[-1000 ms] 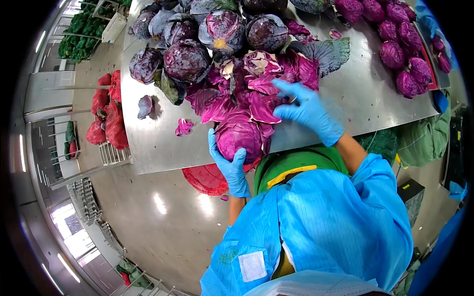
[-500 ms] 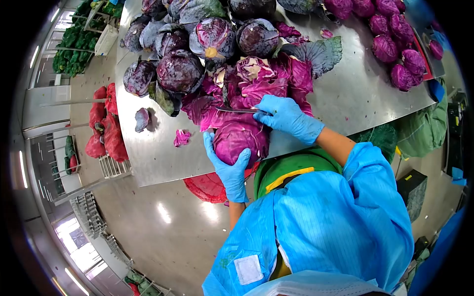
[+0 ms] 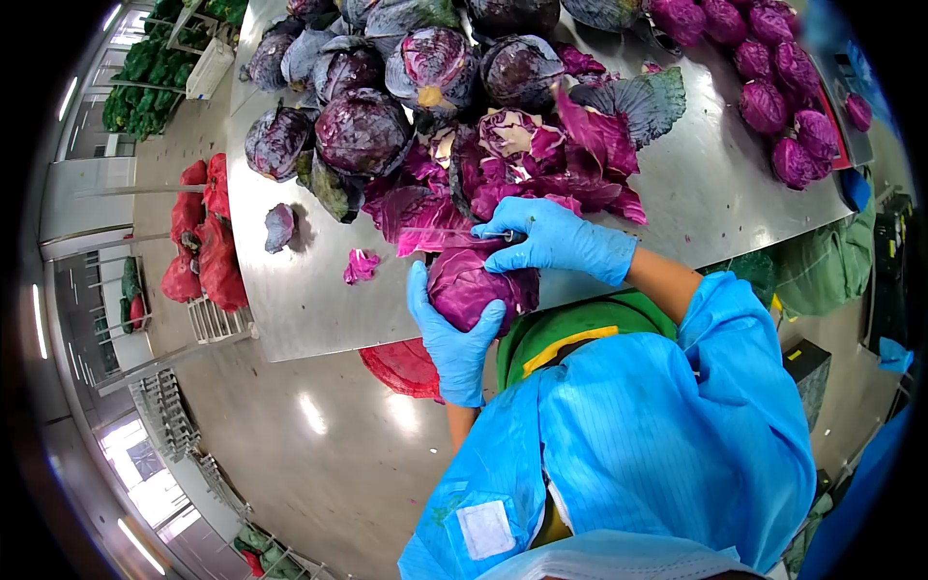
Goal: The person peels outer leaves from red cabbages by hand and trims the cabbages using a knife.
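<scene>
In the head view, the left hand [image 3: 456, 340], gloved in blue, cupped a purple cabbage [image 3: 481, 292] from its lower left side, with the thumb along the near side and the fingers around the far left. The cabbage was at the near edge of the metal surface [image 3: 706, 188], just in front of the wearer's green apron [image 3: 536, 340]. The right hand [image 3: 559, 240], also gloved, was closed around a knife [image 3: 498, 235], its thin blade pointing left just beyond the cabbage. The right thumb lay over the cabbage's top; whether it pressed there could not be told.

Past the knife lay a heap of loose purple leaves [image 3: 416, 211], and behind it stood dark whole cabbages [image 3: 362, 132]. A small leaf scrap [image 3: 361, 266] rested left of the cabbage. Peeled cabbages [image 3: 764, 106] were grouped at the far right. Left of the surface, red sacks [image 3: 220, 266] were stacked above the floor [image 3: 280, 435].
</scene>
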The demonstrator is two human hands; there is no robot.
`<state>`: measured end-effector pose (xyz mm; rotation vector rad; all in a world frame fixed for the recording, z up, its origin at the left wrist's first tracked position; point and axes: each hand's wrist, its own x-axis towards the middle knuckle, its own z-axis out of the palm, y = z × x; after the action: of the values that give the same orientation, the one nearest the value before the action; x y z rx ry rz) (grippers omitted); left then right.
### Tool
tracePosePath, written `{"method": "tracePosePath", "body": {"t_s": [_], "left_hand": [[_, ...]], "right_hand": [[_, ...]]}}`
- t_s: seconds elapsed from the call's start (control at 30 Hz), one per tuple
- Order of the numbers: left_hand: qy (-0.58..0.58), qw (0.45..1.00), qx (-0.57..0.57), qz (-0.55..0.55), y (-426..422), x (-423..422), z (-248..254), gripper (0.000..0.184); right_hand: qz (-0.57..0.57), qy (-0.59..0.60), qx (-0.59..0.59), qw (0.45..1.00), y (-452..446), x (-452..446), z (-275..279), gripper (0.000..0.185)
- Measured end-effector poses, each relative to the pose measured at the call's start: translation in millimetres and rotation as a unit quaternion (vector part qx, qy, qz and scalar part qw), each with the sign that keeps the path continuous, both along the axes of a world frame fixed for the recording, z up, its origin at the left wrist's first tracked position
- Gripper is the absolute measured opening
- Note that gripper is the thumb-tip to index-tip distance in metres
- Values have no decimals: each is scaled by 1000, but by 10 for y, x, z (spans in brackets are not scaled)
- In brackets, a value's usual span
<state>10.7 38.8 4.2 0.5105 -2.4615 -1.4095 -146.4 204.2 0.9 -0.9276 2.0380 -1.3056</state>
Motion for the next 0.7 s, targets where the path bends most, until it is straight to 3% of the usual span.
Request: {"method": "tracePosePath", "body": {"t_s": [0.03, 0.17, 0.23, 0.33, 0.37, 0.43, 0.5, 0.57, 0.6, 0.63, 0.7], "left_hand": [[10, 999, -16, -28, -8, -18, 0, 112], [46, 992, -72, -98, -24, -140, 28, 104], [51, 993, -59, -88, -23, -159, 10, 101], [73, 987, -103, -99, 18, -67, 41, 97], [74, 987, -110, -96, 38, -50, 45, 97], [94, 995, 10, -28, -11, -28, -62, 94], [72, 993, 88, 39, -82, -71, -57, 86], [62, 983, 148, 90, -141, -168, -39, 80], [52, 982, 157, 94, -176, -202, -37, 79], [44, 981, 166, 94, -202, -243, -48, 77], [29, 982, 163, 93, -181, -297, -66, 76]], "right_hand": [[17, 18, 26, 999, -5, -24, 28, 56], [54, 289, 25, 956, -20, 7, 33, 49], [37, 329, 24, 943, -53, -26, 47, 31], [-24, 345, 87, 934, -82, -346, -490, 17], [-44, 336, 83, 937, -8, -426, -658, 19], [-146, 341, 31, 928, 112, -361, -643, 22], [-250, 323, 57, 911, 163, -208, -375, 42], [-268, 246, -38, 931, 204, 4, -289, 55], [-199, 246, -49, 947, 210, 139, -197, 62], [-171, 131, -65, 974, 139, 302, -14, 66], [-136, 153, -21, 979, 19, 446, 139, 73]]}}
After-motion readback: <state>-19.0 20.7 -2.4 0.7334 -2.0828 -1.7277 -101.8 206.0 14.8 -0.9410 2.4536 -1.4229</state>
